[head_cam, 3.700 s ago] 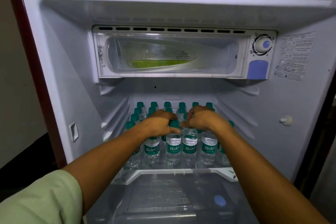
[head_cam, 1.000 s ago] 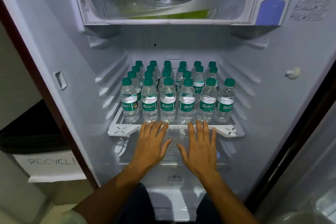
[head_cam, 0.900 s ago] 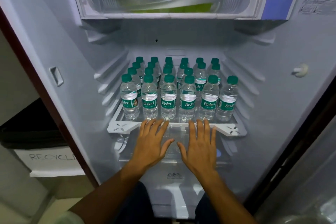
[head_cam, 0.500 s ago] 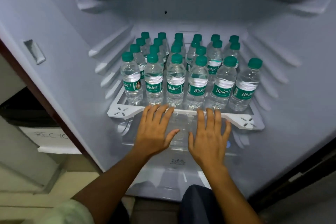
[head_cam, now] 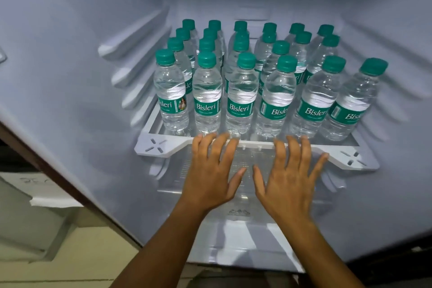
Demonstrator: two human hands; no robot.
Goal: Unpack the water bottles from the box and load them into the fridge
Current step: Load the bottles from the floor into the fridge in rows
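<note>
Left grip: left hand (head_cam: 210, 175) released, fingers spread flat, tips at the shelf (head_cam: 154, 147) front edge.
Right grip: right hand (head_cam: 289, 182) released too, fingers splayed, tips touching the same edge.
Task thing: water bottles (head_cam: 240, 93) upright in rows on the shelf inside the fridge (head_cam: 70, 77).
Hidden: back rows mostly covered, only green caps showing; rightmost label cut to "Bis".
Surface: white shelf; clear drawer cover (head_cam: 247, 163) under the palms.
Room: blurred white sheet (head_cam: 35, 189) lower left, writing unreadable.
Writing: "Bisleri" on green labels.
</note>
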